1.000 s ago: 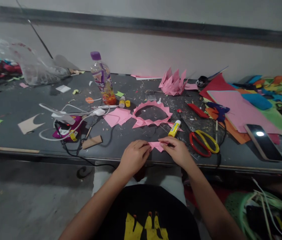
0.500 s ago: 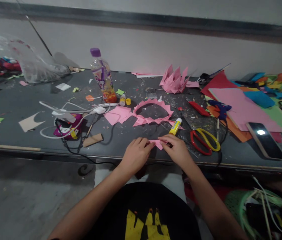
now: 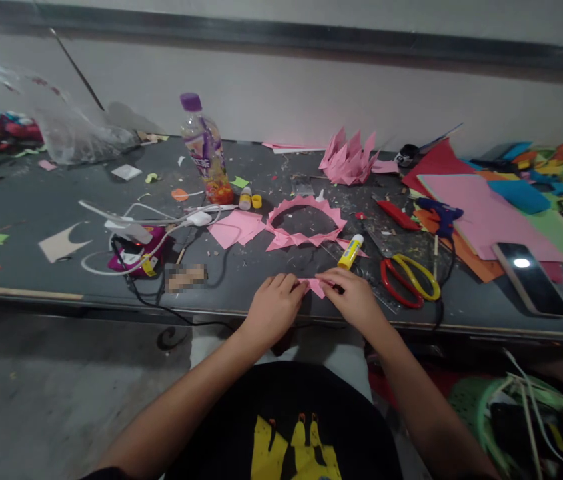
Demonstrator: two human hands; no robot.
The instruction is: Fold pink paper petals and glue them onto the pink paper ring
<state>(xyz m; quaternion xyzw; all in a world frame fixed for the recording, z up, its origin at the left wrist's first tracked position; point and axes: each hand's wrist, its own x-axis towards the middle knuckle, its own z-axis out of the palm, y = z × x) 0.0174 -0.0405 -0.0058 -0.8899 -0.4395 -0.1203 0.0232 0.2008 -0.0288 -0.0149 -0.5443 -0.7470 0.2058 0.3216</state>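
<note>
Near the table's front edge, a small folded piece of pink paper (image 3: 316,287) lies between my two hands. My left hand (image 3: 275,301) grips its left end, thumb pointing inward and fingers closed over it. At the other end my right hand (image 3: 352,295) pinches it with thumb and fingertips. Just beyond my hands sits a ring of folded pink paper points (image 3: 274,223). A yellow glue stick (image 3: 350,252) lies behind my right hand, its cap off. Several pink paper squares (image 3: 235,229) are stacked to the left of the ring.
Scissors (image 3: 406,283) with red and yellow handles lie at right, near a blue glue gun (image 3: 441,215), coloured sheets (image 3: 481,207) and a phone (image 3: 531,279). A bottle (image 3: 207,157) stands behind. Left are a purple power socket (image 3: 136,253) and white cables. A pink paper lotus (image 3: 348,160) stands at the back.
Both hands stay at the same place on the folded pink paper. The view shifts very slightly; nothing on the table visibly moves.
</note>
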